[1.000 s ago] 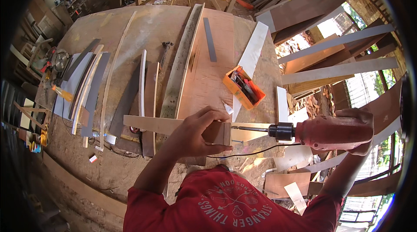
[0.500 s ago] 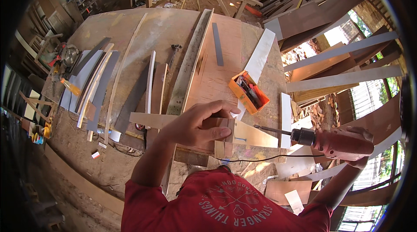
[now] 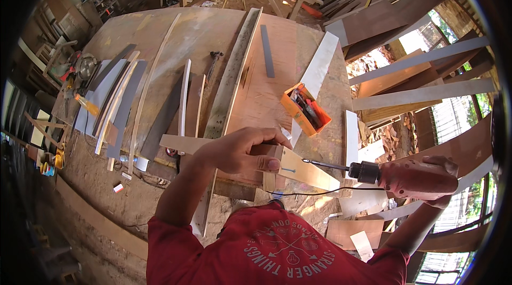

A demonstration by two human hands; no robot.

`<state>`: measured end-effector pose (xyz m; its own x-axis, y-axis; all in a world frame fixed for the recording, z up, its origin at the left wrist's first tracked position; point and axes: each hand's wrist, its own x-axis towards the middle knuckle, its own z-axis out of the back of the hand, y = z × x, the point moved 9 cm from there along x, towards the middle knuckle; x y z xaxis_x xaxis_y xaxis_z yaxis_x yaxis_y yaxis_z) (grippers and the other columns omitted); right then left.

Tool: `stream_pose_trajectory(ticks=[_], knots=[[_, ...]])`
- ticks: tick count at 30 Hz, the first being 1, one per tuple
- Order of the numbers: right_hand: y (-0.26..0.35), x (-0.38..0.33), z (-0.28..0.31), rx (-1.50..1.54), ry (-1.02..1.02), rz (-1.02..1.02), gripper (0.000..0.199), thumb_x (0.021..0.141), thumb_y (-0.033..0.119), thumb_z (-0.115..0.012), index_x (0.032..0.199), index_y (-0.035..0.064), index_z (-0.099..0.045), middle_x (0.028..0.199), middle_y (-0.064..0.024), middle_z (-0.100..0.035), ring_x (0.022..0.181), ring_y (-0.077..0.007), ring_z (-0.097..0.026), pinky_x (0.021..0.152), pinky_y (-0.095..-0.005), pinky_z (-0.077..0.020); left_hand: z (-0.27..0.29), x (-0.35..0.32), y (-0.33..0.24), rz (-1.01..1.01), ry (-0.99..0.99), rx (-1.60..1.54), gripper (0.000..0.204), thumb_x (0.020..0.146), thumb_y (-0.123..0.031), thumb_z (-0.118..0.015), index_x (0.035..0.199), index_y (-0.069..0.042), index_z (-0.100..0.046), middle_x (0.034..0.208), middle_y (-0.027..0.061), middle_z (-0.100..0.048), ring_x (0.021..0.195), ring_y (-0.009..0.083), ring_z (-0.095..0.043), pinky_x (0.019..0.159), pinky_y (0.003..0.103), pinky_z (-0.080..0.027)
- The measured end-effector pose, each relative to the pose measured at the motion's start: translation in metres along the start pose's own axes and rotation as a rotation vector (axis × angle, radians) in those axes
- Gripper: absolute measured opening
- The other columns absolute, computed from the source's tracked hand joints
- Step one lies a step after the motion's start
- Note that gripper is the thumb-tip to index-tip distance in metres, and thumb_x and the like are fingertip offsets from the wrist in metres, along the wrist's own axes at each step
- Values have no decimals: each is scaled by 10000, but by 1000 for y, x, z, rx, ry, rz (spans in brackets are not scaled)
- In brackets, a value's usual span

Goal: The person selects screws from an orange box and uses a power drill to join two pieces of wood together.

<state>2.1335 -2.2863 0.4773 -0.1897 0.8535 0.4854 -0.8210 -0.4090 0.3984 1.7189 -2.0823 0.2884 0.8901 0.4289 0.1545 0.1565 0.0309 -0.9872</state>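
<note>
The left hand (image 3: 242, 151) is clamping down on a small wooden block (image 3: 269, 157) and the pale wooden strip (image 3: 304, 170) under it, thumb wrapped over the block's near face. The strip is lying on the near edge of the worktop (image 3: 213, 34), its long axis running left to right, its right end pointing toward the drill. The right hand (image 3: 445, 178) is gripping the reddish electric drill (image 3: 413, 178), fingers closed around its body; the bit (image 3: 325, 165) is pointing left, its tip touching the strip just right of the block. An open orange box (image 3: 305, 109) of dark tools is sitting farther back on the worktop, right of a long grey plank (image 3: 232, 79) running away from the person.
</note>
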Motion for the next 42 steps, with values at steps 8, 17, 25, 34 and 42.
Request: stream_pose_trajectory(ticks=[8,17,25,34,42], knots=[[28,16,-17,23,-103,-17,702,679,523,-790,1168,42,-641,1130,-144,-756,994,-257,-657,930,-405,-509,2,-1,3,-72,-8,71,498,984,-252,-818,1368,-9,-616,1097,72,-679,1065,96,-611,923,287,-490],[32,16,-14,-37,-78,33,736,713,611,-801,1162,46,-656,1071,-119,-768,949,-215,-650,887,-372,-510,5,-1,-2,-167,-42,210,496,986,-257,-811,1370,-13,-610,1123,88,-674,1017,115,-609,893,301,-490],[33,21,-14,25,-11,76,781,704,629,-814,1179,31,-650,1094,-137,-779,932,-225,-665,890,-381,-511,6,-2,3,-169,-61,204,509,995,-309,-801,1367,-15,-618,961,42,-629,838,97,-536,758,292,-449],[38,27,-10,-93,42,114,816,676,635,-822,1180,17,-649,1094,-137,-787,935,-236,-659,921,-387,-460,5,-2,-8,-222,-80,212,519,988,-330,-810,1360,-18,-627,921,16,-599,791,84,-498,704,289,-422],[64,39,-22,-218,31,17,715,736,527,-835,1193,11,-645,1112,-136,-774,991,-241,-642,918,-397,-472,-3,-4,-23,-203,-285,463,310,1118,-322,-555,1115,-30,-661,755,75,-633,681,247,-635,680,407,-496]])
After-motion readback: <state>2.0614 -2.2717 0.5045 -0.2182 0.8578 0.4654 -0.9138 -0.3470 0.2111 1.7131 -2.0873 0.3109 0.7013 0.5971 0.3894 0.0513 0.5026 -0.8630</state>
